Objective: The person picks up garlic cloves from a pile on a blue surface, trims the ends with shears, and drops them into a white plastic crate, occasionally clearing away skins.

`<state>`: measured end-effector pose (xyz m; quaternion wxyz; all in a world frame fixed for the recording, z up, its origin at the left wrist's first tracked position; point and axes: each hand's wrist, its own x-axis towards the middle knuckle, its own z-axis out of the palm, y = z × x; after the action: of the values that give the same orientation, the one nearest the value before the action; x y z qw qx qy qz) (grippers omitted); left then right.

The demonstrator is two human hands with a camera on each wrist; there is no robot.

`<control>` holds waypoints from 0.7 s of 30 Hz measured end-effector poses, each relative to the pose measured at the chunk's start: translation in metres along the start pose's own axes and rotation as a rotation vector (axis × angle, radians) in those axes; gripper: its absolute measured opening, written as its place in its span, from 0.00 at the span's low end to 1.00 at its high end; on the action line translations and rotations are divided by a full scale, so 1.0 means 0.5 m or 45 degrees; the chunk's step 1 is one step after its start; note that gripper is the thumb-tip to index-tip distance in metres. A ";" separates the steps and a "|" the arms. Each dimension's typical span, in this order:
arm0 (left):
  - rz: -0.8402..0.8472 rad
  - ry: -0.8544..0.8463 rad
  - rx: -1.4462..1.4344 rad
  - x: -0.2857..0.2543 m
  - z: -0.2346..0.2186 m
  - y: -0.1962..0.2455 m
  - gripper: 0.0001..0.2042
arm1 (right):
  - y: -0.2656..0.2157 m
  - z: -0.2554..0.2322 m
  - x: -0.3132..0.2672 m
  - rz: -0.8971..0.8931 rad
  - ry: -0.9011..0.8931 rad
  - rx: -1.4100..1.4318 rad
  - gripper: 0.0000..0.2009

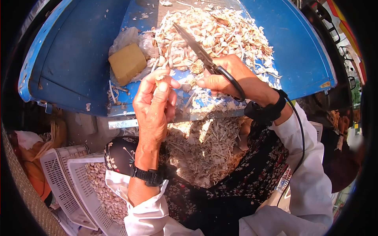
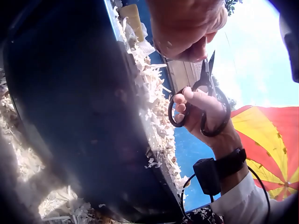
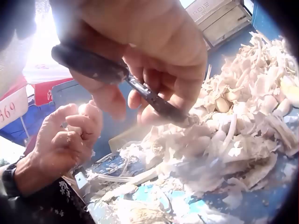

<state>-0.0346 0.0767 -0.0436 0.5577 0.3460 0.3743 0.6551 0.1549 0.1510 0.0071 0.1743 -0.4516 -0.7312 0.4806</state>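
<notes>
Scissors [image 1: 199, 52] with dark blades and black handle loops are gripped by the right hand [image 1: 240, 80], thumb and fingers in the loops. Their blades point up and left over a heap of garlic cloves, skins and dry stems [image 1: 220, 35]. In the left wrist view the scissors' blades [image 2: 208, 70] stand apart close to the left hand. The left hand [image 1: 154, 102], palm side up, pinches a small pale garlic piece [image 1: 160, 77] between thumb and fingertips. Most of that piece is hidden by the fingers.
The heap lies on a blue metal tray [image 1: 303, 51] with raised sides. A yellowish block [image 1: 126, 65] and clear plastic bag [image 1: 125, 38] sit left of it. White crates [image 1: 59, 169] stand lower left, one with garlic cloves [image 1: 103, 188]. Stem scraps [image 1: 202, 153] pile below the tray's edge.
</notes>
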 end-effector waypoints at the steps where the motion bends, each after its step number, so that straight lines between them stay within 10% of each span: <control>1: -0.018 0.026 -0.135 0.002 -0.004 0.007 0.12 | 0.012 0.005 0.016 -0.076 0.047 -0.107 0.11; 6: -0.109 0.160 -0.451 0.012 -0.027 -0.006 0.14 | 0.052 0.088 0.073 -0.320 0.258 -0.820 0.09; 11: -0.324 0.283 -0.148 0.010 -0.024 -0.013 0.16 | 0.052 0.078 0.088 -0.282 0.289 -0.702 0.06; 14: -0.174 0.164 0.353 0.012 -0.024 -0.027 0.07 | 0.052 0.053 0.094 -0.163 0.432 -0.590 0.10; 17: 0.573 -0.025 1.418 0.025 -0.016 -0.051 0.09 | 0.050 0.037 0.080 -0.219 0.524 -0.682 0.09; 21: 0.399 -0.206 1.948 0.042 -0.002 -0.074 0.08 | 0.029 0.034 0.045 -0.153 0.438 -0.425 0.08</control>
<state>-0.0207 0.1013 -0.0757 0.0908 0.7294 0.6266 0.2591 0.1387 0.1623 -0.0176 0.2475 -0.5051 -0.7856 0.2578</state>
